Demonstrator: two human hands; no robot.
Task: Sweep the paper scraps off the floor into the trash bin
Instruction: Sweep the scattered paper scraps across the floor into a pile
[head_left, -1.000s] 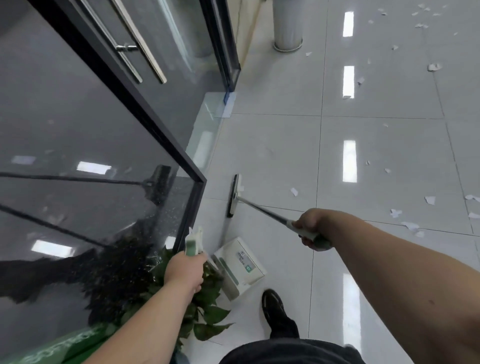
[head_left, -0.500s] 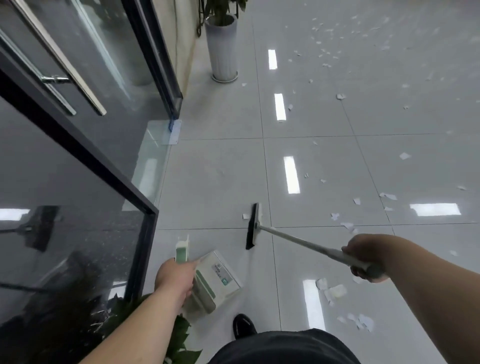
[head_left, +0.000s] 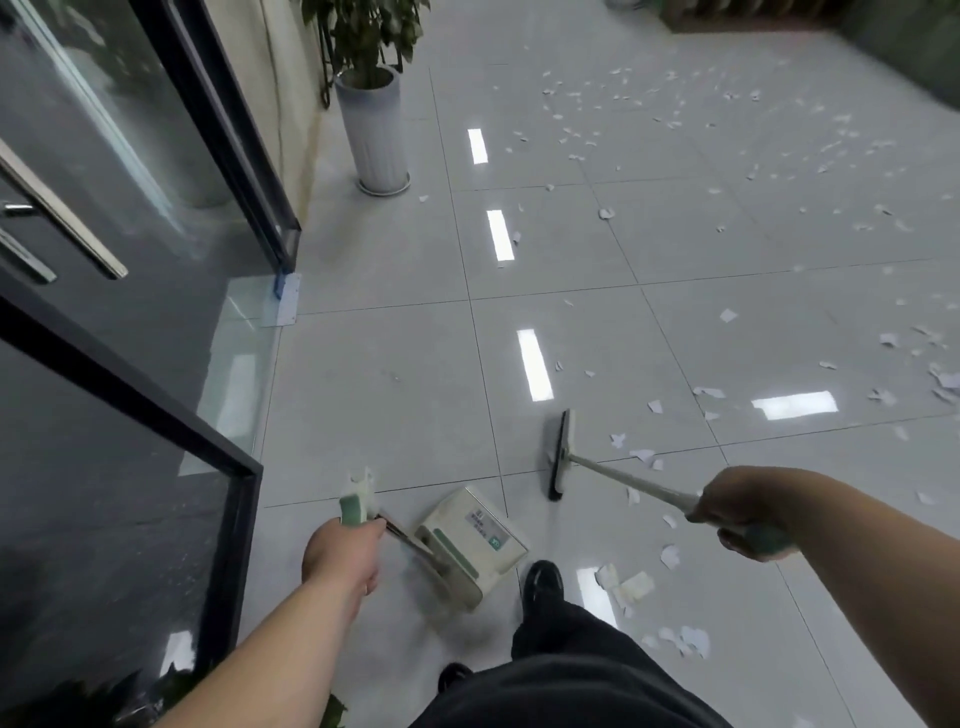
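Right hand (head_left: 737, 512) tight around broom handle (head_left: 623, 480)

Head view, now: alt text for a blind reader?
A person's right hand grips a broom, its head on the tiled floor, while the left hand holds a long-handled dustpan. Paper scraps litter the tiles ahead and right; a glass door and potted plant stand left.

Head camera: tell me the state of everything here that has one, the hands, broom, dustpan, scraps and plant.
Broom: head down at the floor, scraps beside it.
Dustpan: tilted, low beside the shoe.
Left hand: grips the dustpan's handle.
Right hand: grips the broom's handle.
Paper scraps: scattered over the floor, unswept.
Potted plant: standing upright.
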